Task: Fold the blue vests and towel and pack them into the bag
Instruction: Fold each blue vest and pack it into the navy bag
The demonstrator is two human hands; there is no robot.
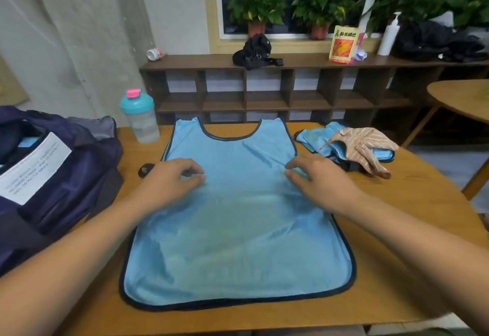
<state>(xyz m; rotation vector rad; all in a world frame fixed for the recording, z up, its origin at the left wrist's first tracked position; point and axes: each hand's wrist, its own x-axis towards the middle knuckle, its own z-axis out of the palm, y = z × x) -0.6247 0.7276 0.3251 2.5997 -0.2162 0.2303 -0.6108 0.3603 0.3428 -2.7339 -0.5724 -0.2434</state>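
The vest (238,229) lies flat; my left hand (169,180) and right hand (318,180) rest half-curled on it, pinching or not I cannot tell. Next, I judge: fold one side inward.

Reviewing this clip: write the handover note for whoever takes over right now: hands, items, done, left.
Left hand: on the spread vest, fingers curled; a pinch cannot be confirmed.
Right hand: fingers nearly straight, on the vest's right edge.
Vest lies flat on the table, unfolded.
Second vest is crumpled at the far right, towel on top.
Bag sits open at the left; something light blue shows inside.
Done: one vest laid out.
Left: fold both vests and the towel, pack everything.
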